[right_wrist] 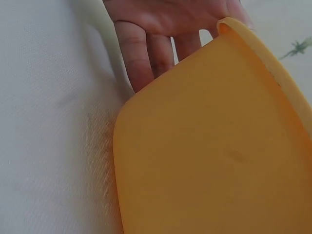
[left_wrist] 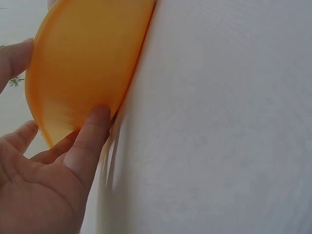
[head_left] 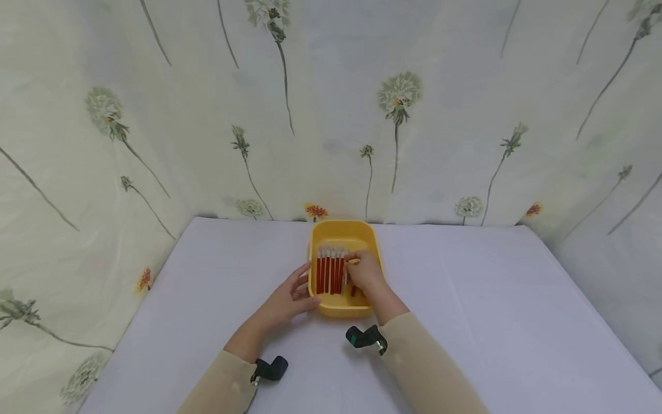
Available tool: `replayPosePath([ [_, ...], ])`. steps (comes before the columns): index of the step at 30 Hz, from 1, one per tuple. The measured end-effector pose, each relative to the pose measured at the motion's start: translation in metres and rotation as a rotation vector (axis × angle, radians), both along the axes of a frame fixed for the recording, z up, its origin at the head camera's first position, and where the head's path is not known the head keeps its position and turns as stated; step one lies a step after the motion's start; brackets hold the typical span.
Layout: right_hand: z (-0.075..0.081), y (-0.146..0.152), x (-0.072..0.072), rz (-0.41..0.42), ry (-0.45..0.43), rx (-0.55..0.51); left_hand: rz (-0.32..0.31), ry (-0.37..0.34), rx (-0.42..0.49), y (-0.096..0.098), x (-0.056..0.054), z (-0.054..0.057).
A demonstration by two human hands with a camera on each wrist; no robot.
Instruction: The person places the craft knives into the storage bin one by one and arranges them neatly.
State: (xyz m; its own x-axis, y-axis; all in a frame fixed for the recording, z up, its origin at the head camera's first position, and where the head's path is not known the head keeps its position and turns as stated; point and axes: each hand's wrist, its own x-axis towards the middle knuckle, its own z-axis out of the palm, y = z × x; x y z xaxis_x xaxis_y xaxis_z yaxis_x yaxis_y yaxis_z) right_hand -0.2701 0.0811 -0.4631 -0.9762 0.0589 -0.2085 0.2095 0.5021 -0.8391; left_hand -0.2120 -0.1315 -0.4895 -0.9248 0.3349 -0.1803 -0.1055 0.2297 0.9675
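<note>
In the head view, a yellow tray [head_left: 343, 311] holds several paintbrushes [head_left: 329, 276] with dark red handles and pale tips, lying side by side. My right hand [head_left: 366, 271] reaches inside and pinches a paintbrush at the row's right end, mostly hidden under the fingers. A bit of red handle [head_left: 353, 291] shows below that hand. My left hand [head_left: 287, 298] touches the tray's left side with fingers spread, thumb by the near left corner. The left wrist view shows the left hand's palm [left_wrist: 48, 183] beside the tray wall [left_wrist: 92, 53]. In the right wrist view the tray wall [right_wrist: 209, 136] covers much.
A white cloth [head_left: 465, 287] covers the table on both sides of the tray. Behind the table's far edge hangs a pale backdrop [head_left: 331, 115] printed with dandelions. Dark wrist cameras [head_left: 271, 368] sit on both forearms.
</note>
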Motion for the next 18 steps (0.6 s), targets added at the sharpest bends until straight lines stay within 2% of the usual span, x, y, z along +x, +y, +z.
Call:
replayPosePath([
  [9, -0.0039, 0.0013, -0.0001, -0.004, 0.004, 0.009, -0.007, 0.016, -0.008, 0.0009, 0.0008, -0.0017],
  [18, 0.0007, -0.0004, 0.0018, -0.004, 0.011, 0.017, -0.006, 0.011, 0.004, 0.0012, -0.0006, -0.0020],
])
